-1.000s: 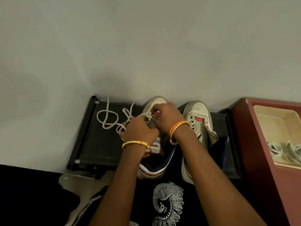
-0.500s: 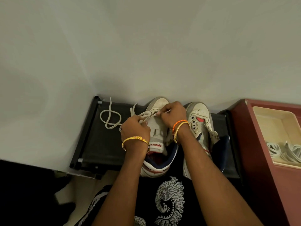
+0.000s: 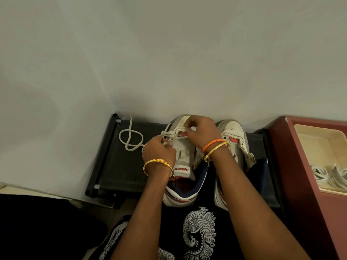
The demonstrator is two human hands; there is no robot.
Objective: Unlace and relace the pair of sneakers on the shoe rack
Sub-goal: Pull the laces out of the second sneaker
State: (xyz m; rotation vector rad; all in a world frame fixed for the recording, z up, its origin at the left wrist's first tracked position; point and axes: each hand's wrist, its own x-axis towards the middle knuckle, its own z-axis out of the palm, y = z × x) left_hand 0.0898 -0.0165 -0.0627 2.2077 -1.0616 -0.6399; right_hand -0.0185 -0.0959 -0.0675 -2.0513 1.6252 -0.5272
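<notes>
Two white sneakers sit on the black shoe rack (image 3: 112, 166). The left hand (image 3: 158, 151) pinches the white lace (image 3: 131, 141) beside the left sneaker (image 3: 183, 156); the right hand (image 3: 201, 129) pinches it at the toe eyelets. The right sneaker (image 3: 234, 134) lies unlaced.

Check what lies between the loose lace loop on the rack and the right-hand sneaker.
In the head view, the left sneaker lies between the lace loop and the right sneaker, with the left hand and right hand working over it.
</notes>
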